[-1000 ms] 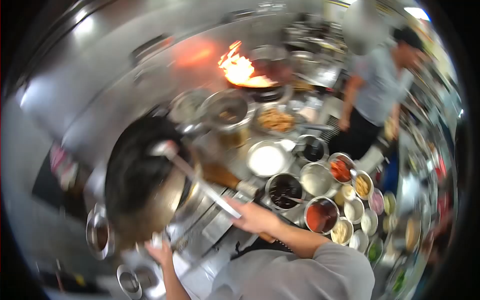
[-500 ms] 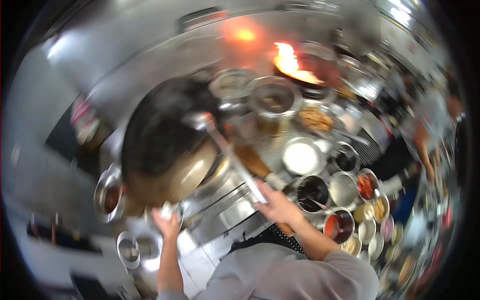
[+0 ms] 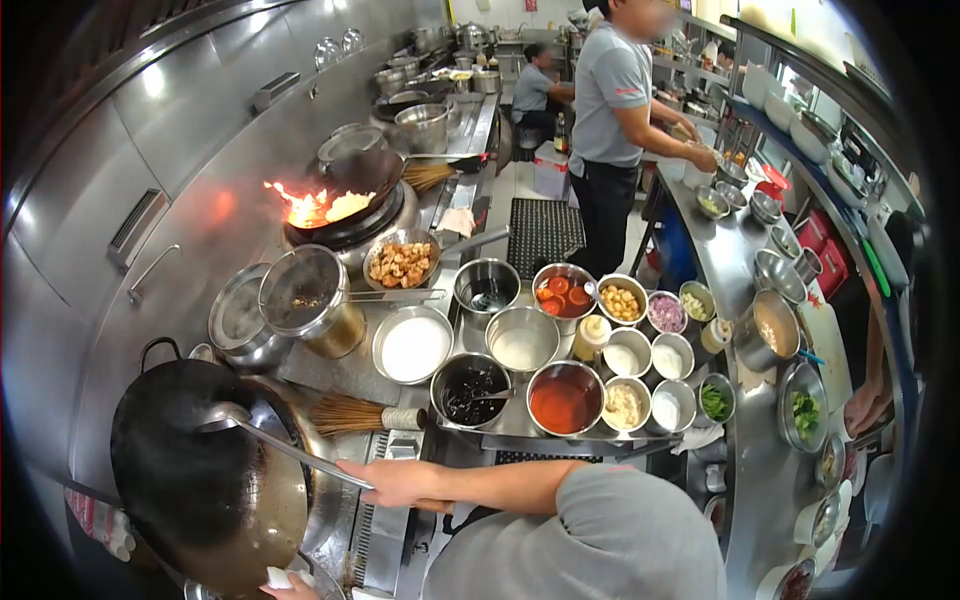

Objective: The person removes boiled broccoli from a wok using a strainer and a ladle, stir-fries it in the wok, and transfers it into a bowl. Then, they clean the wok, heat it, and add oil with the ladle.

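My right hand is closed around the long handle of a metal ladle. The ladle's bowl lies over the inside of a large dark wok at the left, with a metallic sheen on its lower inner side. My left hand, partly cut off by the bottom edge, grips a folded white cloth at the wok's near rim. A bamboo brush lies just beyond my right hand, beside the burner.
Flames rise at a second wok farther along the range. A strainer of browned pieces sits near it. Pots of sauces, such as a red one, crowd the counter. A co-worker stands at the right-hand counter.
My view has swung to the right, so the wok and both hands sit farther left and lower. The right hand keeps hold of the ladle, and the left keeps the cloth.
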Motion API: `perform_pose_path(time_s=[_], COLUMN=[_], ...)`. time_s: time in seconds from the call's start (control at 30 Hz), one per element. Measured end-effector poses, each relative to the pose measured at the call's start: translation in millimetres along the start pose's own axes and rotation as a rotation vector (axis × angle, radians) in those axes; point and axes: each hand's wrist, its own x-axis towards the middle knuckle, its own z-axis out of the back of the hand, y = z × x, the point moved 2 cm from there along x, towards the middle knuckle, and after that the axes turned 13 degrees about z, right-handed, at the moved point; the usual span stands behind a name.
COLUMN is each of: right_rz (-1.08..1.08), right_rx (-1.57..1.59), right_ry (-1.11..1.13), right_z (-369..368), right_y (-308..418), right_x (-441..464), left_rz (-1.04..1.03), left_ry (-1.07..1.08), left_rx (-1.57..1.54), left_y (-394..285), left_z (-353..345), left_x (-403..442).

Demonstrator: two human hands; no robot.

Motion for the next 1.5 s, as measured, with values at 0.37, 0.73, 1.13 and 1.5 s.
perform_pose_path(time_s=[0.37,0.73,1.13,1.5], right_rz=[0.465,-0.118,-0.325,-0.407], right_rx=[0.083,1.201,1.019,1.650], right_ry=[-0.303,0.473,0.761,0.638], right_z=[-77,-170,-278,-210], right_y=[18,159,183,178], right_x=[50,166,196,190], left_rz=[0.623,0.690,-0.186,0.161], left_ry=[0.922,0.552,0.608,0.413], left_rx=[-2.296,-1.511,-1.810,-0.860], left_y=[-92,-153,-110,-75], left_z=[76,0,-15,3], left_x=[-9,48,-94,-142])
